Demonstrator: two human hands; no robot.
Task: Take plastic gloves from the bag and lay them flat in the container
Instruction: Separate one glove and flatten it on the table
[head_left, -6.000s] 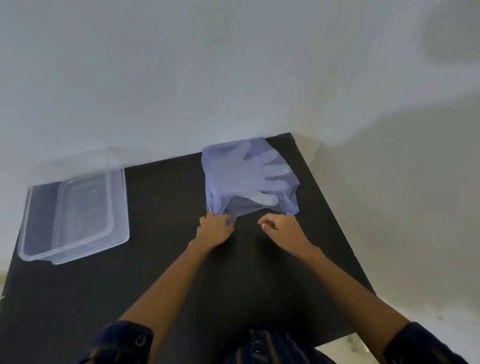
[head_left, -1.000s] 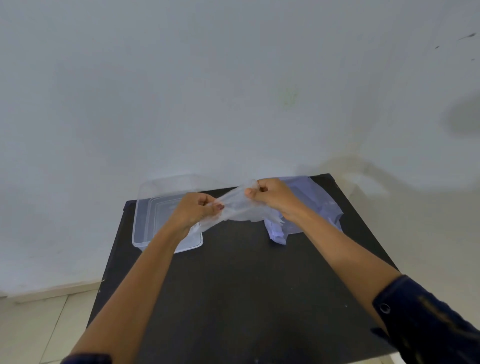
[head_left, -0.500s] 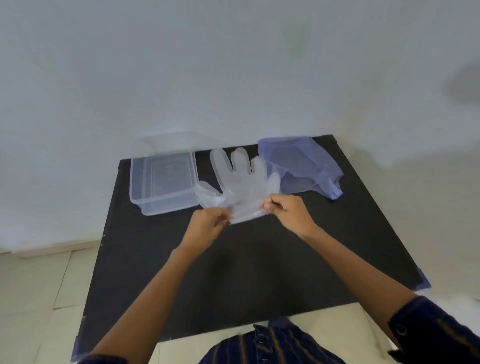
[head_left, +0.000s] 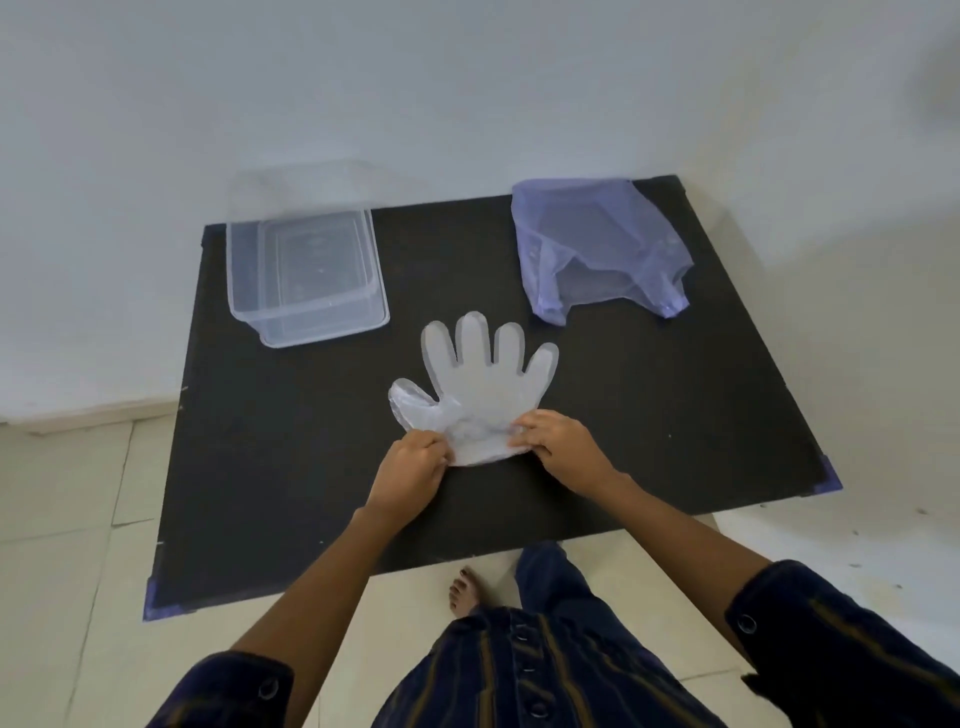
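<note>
A clear plastic glove (head_left: 480, 387) lies spread on the black table (head_left: 649, 426), fingers pointing away from me. My left hand (head_left: 413, 470) pinches the left side of its cuff, and my right hand (head_left: 558, 447) pinches the right side. The clear rectangular container (head_left: 306, 273) stands at the far left of the table, apart from the glove, with nothing visible inside. The pale purple plastic bag (head_left: 597, 247) lies at the far right, its mouth facing me.
A white wall runs right behind the table's far edge. The container's clear lid (head_left: 306, 189) leans against the wall behind it. Pale floor tiles surround the table, and my bare foot (head_left: 465, 590) shows below its near edge.
Over the last second I lowered the glove from mid-air and it now lies spread flat on the table. Earlier, both hands were at the bag's mouth.
</note>
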